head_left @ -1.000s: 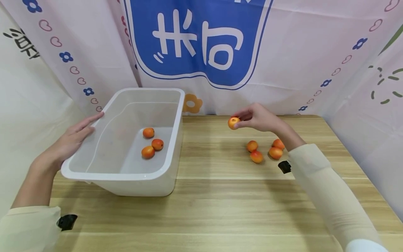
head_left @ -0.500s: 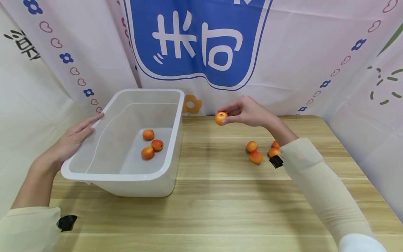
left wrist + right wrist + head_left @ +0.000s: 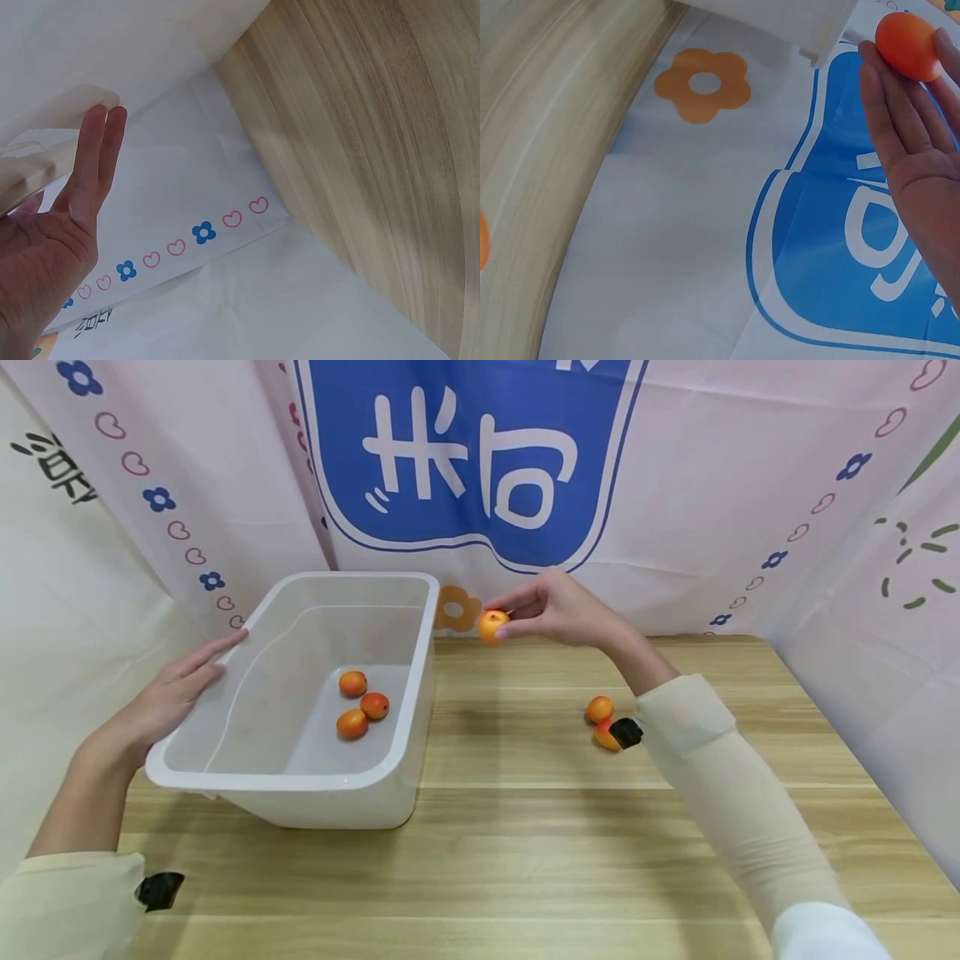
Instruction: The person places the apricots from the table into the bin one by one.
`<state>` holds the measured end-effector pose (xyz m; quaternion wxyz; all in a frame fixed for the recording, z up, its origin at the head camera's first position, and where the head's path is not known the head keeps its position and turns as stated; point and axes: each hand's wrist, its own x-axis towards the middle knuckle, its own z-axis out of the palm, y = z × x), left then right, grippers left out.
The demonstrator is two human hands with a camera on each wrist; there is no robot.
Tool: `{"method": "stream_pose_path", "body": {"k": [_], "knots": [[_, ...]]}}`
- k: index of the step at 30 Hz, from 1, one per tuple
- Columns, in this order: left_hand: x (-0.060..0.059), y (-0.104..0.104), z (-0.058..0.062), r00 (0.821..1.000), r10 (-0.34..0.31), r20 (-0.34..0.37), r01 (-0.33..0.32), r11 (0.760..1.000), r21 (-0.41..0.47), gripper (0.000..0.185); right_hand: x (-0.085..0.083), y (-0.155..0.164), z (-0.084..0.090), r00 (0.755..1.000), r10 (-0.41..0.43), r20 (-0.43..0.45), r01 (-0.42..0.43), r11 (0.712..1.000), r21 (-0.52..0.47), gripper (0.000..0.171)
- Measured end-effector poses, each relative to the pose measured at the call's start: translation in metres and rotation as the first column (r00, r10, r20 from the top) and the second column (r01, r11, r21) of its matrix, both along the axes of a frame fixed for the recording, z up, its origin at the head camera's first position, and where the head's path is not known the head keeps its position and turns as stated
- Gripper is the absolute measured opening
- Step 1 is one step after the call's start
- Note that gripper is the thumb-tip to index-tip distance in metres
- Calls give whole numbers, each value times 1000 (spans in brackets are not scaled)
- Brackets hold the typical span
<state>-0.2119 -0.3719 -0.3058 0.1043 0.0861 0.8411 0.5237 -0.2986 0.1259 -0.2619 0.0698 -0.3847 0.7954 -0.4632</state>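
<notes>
A small orange-red fruit (image 3: 492,626) is pinched between the thumb and fingertips of my right hand (image 3: 558,610), held above the table just right of the bin. In the right wrist view the fruit (image 3: 908,46) looks smooth and rounded. My left hand (image 3: 168,693) holds the left rim of a white translucent plastic bin (image 3: 401,760), thumb over the edge. In the left wrist view its fingers (image 3: 88,161) lie straight along the outer side. Three similar fruits (image 3: 352,723) lie on the bin floor. Two more fruits (image 3: 600,709) sit on the table, one partly behind the right sleeve.
The wooden table (image 3: 517,860) carries the bin on its left half. A printed curtain (image 3: 675,510) hangs along the back edge, with fabric at both sides. The right forearm and sleeve (image 3: 720,777) cover part of the table's right side.
My right hand has carried the fruit left and slightly up, toward the bin. Its sleeve now hides two fruits seen earlier on the table. The left hand and bin stay put.
</notes>
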Motion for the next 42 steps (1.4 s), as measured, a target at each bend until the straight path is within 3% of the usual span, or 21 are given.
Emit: {"method": "stream_pose_path", "body": {"k": [12,22,42], "knots": [[0,0,1,1000,6,5,-6,1000,-11,51,-4,-33,17,998,64,19,-63,997,-40,35],[0,1,0,1000,11,7,-11,1000,-16,51,-2,-63,15,989,141,41,-137,987,-81,37],[-1,-1,-1,1000,17,-1,-17,1000,26,51,0,-124,15,972,223,78,-220,975,-38,41]]}}
